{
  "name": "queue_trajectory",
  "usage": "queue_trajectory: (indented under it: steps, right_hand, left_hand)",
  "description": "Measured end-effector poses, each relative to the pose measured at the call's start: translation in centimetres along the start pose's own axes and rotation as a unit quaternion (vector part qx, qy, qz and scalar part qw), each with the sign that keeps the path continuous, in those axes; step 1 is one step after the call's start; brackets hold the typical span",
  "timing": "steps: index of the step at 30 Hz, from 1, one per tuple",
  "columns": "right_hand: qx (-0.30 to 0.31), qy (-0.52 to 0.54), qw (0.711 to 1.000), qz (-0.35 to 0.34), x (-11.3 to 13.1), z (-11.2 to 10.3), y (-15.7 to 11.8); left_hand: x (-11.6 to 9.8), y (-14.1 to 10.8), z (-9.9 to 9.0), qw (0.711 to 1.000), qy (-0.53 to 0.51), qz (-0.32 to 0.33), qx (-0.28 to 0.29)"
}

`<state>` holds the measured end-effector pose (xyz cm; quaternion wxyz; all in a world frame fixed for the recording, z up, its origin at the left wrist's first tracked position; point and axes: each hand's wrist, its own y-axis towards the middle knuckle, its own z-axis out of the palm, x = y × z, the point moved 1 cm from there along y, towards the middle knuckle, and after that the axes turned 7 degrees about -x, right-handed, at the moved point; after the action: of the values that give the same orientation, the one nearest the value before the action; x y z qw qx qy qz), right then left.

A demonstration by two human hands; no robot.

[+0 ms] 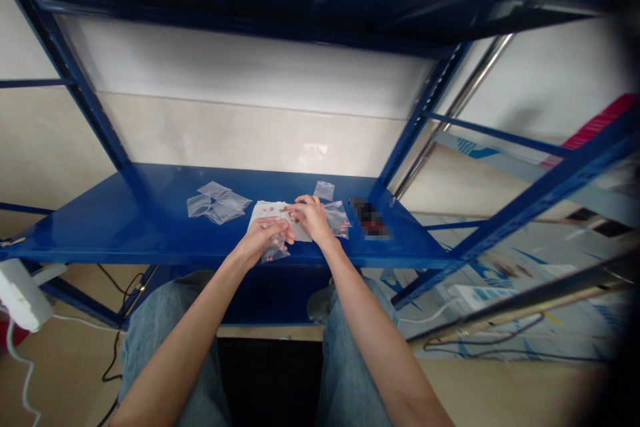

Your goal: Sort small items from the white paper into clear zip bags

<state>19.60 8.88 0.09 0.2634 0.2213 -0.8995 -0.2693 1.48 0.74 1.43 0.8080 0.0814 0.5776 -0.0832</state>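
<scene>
Head view: our notes put the left hand [263, 241] near the blue steel shelf's [85, 243] front edge, fingers pinching a small clear plastic bag [275, 249]. The right hand [314, 219] sits over a white paper sheet [265, 212] dotted with small reddish bits [273, 210], fingertips [299, 208] close together; we cannot tell whether they pinch any. Loose clear plastic bags [217, 203] lie to the left.

Bare left forearm [195, 323] and right forearm [373, 333], both extended forward. Left hand [261, 240]: fingers curled inward, palm down. Right hand [313, 218]: fingertips drawn together, angled toward the left hand.
</scene>
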Motion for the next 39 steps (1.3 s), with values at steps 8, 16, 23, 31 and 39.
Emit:
queue_trajectory:
  steps: [8, 16, 23, 31, 39]
  right_hand:
    - [-0.001, 0.038, 0.999, -0.005, -1.0, 1.2, 0.4]
    - [0.009, 0.064, 0.998, -0.001, -1.1, 1.3, 0.8]
    - [0.002, 0.122, 0.992, 0.006, -1.2, 1.3, 0.9]
    - [-0.12, 0.374, 0.914, 0.104, 0.6, -0.5, 0.1]
    - [-0.037, 0.503, 0.848, 0.163, 4.8, -1.4, -2.9]
  left_hand:
    - [-0.7, -0.5, 0.6, 1.0, 0.018, -0.008, 0.01]
    - [-0.8, -0.6, 0.7, 0.999, 0.031, -0.006, 0.024]
    - [-0.5, -0.4, 0.4, 0.999, 0.039, 0.003, 0.036]
    - [-0.3, -0.4, 0.5, 0.998, 0.041, 0.022, 0.037]
    - [0.0, -0.2, 0.7, 0.997, 0.068, 0.025, 0.039]
